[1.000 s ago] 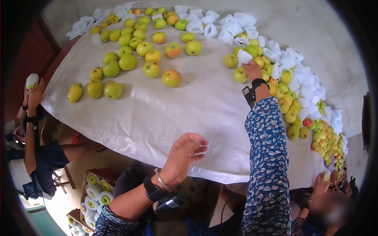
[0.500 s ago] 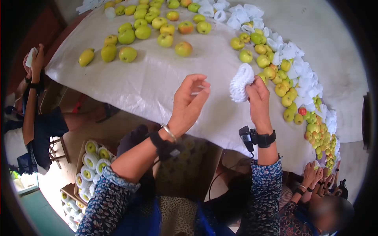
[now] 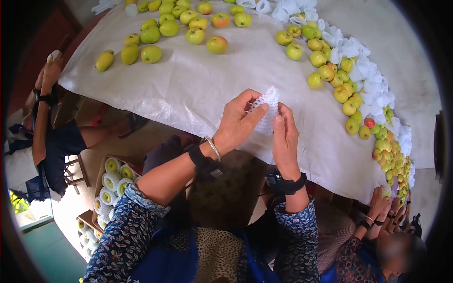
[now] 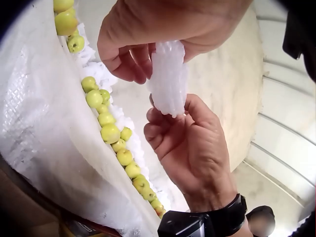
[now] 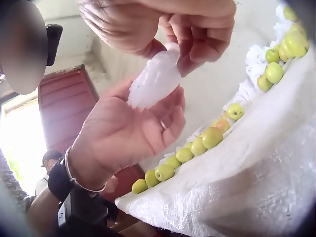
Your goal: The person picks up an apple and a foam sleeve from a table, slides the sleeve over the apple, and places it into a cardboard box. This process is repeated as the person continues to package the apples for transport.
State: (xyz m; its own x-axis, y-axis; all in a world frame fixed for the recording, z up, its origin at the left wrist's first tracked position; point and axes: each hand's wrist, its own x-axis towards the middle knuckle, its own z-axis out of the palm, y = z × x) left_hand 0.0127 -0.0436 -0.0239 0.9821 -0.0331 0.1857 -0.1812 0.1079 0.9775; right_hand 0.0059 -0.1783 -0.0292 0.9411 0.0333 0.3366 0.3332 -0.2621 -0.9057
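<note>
A white foam fruit net is held between both hands over the table's near edge. My left hand grips its left side, thumb across the front of the mesh. On the other side my right hand pinches it between thumb and fingers. In the left wrist view the foam net looks bunched and narrow, with the right hand at its lower end. The right wrist view shows the left hand under the net, palm turned up and fingers partly curled. No apple shows inside the net.
Loose yellow-green apples lie at the table's back left, and a row of apples runs along the right beside piled foam nets. A carton of netted apples stands on the floor at left. Other people's hands work at both sides.
My right hand has taken a foam net from the right-hand pile and brought it toward me. My left hand has closed on it too. The head view has tilted down.
</note>
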